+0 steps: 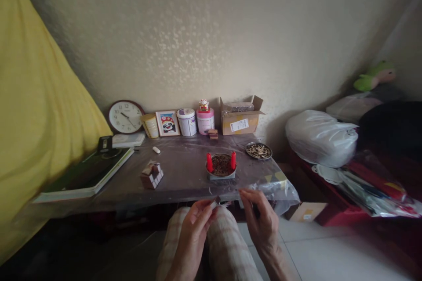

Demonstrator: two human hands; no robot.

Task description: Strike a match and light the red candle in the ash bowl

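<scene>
My left hand and my right hand are raised over my lap, just below the front edge of the low table. The left fingers pinch a small pale object that is too small to name. The right hand's fingers are curled and pressed together near it; what they hold, if anything, I cannot make out. Just beyond the hands on the table stands a small bowl of dark material with two red candles upright at its sides.
A twisted puzzle cube lies left of the bowl, a dish of matchsticks to its right. Books, a clock, tins and a cardboard box line the wall. Bags crowd the right side.
</scene>
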